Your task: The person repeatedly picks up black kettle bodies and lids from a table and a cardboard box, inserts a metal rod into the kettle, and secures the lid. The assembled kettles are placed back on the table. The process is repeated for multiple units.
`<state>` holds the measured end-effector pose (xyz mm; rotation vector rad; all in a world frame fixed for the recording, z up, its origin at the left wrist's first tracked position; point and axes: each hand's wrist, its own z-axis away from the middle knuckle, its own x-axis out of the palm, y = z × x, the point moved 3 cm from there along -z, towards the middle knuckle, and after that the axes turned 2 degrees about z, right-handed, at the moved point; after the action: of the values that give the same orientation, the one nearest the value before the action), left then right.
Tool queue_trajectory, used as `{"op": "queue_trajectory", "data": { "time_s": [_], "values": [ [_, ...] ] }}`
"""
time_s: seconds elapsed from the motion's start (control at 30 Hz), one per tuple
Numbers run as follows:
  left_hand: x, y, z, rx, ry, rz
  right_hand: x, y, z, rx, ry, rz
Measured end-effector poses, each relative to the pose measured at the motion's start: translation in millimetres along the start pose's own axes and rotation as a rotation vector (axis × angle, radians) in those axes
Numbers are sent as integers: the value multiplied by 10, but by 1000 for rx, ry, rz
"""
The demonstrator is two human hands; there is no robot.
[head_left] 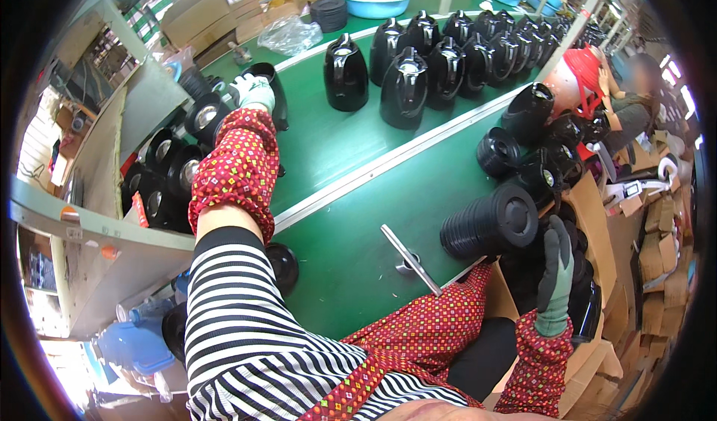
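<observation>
My left hand [254,92], in a pale green-and-white glove, is closed at a glossy black jug [278,100] at the far left of the green bench. The jug's body shows to the right of the glove, while the grip itself is partly hidden. My right hand [556,271], in a grey-green glove, hangs over a cardboard box [594,230] at the right, fingers stretched out and nothing visible in them. Black jugs [586,309] lie inside that box beside it. Left of this hand, a stack of black round lids [489,223] lies on its side on the bench.
Several black jugs [404,88] stand upright in rows on the green belt [321,152]. A metal rail [388,159] divides the surface, and a metal bar [411,259] stands near my lap. Black parts [160,163] crowd the left shelf. A co-worker [638,100] sits at the right.
</observation>
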<state>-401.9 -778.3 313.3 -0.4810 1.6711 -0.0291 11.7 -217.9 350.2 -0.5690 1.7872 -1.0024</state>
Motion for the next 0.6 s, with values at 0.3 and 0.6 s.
{"op": "queue_trajectory", "data": {
  "time_s": [0.3, 0.6],
  "values": [
    [-547, 382, 679, 461, 187, 247, 295, -862, 482, -224, -66, 109],
    [-1775, 200, 3160, 1409, 298, 516, 1034, -906, 384, 186, -404, -420]
  ]
}}
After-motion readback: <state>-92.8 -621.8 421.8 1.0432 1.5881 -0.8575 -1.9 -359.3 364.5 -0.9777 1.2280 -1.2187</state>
